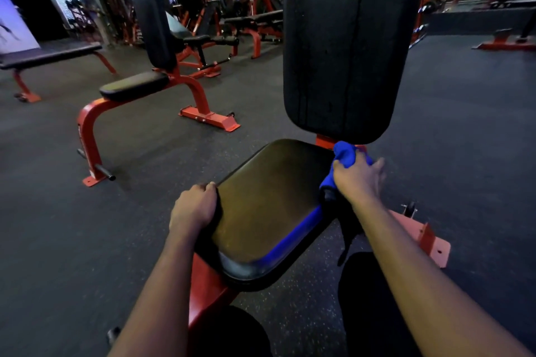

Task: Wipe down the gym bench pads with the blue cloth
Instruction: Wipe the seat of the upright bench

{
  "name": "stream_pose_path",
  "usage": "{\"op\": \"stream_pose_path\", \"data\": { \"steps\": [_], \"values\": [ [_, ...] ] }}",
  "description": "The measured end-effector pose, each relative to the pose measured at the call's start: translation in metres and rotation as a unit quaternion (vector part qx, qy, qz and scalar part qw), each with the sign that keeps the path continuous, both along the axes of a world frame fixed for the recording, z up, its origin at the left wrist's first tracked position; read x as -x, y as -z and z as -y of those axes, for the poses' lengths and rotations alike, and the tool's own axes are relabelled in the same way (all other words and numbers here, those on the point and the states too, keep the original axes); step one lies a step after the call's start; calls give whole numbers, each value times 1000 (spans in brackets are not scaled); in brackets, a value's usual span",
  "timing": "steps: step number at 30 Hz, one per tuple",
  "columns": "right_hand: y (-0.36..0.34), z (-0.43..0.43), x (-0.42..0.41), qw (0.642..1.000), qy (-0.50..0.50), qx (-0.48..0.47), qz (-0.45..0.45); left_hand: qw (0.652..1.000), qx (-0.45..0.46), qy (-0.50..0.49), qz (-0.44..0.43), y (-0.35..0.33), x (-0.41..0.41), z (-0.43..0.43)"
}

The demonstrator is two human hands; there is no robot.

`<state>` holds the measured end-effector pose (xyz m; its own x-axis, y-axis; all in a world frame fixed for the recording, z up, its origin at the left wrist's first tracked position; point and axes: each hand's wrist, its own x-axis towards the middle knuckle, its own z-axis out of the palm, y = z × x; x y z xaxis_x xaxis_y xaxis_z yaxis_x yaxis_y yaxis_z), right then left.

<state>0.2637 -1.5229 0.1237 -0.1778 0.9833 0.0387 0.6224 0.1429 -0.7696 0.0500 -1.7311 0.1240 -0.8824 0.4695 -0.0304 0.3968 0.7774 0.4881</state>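
Observation:
A red-framed gym bench stands right in front of me. Its black seat pad (269, 206) lies flat and its tall black back pad (345, 38) rises upright behind it. My right hand (358, 180) grips the bunched blue cloth (345, 153) at the seat pad's far right corner, just under the back pad's lower edge. My left hand (194, 209) curls over the seat pad's left edge. A blue sheen runs along the seat's right front rim.
A second red bench with black pads (136, 85) stands to the left, a flat bench (49, 56) further left. More red machines fill the back. The bench's red foot plate (426, 238) juts out on the right. Dark rubber floor (464, 124) surrounds everything.

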Motion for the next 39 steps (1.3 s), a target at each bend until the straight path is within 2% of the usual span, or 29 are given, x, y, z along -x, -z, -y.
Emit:
{"op": "stream_pose_path", "data": {
  "steps": [3, 10, 16, 20, 24, 29, 33, 36, 39],
  "values": [
    [0, 21, 1, 988, -24, -84, 123, 1000, -2, -7, 2, 1, 2, -1],
    [-44, -3, 32, 951, -112, -148, 246, 1000, -16, -23, 13, -4, -8, 1],
    [-22, -2, 9, 966, -110, -131, 194, 1000, -17, -15, 12, -3, -7, 3],
    [-34, -9, 30, 941, -87, -188, 266, 1000, -19, -15, 11, -4, -9, 2],
    [-51, -14, 82, 910, -182, -230, 291, 999, -27, -26, 15, -5, -9, 0],
    [-48, -31, 98, 906, -286, -180, 256, 999, -34, -23, 16, -3, -7, 1],
    [-32, -45, 76, 896, -283, -182, 288, 999, -36, -25, 14, -2, -5, 1],
    [-36, -42, 97, 886, -279, -210, 306, 999, -28, -29, 10, -1, -4, 0],
    [-50, -45, 131, 873, -306, -200, 322, 999, -30, -35, 13, 0, -1, -2]
  ]
}}
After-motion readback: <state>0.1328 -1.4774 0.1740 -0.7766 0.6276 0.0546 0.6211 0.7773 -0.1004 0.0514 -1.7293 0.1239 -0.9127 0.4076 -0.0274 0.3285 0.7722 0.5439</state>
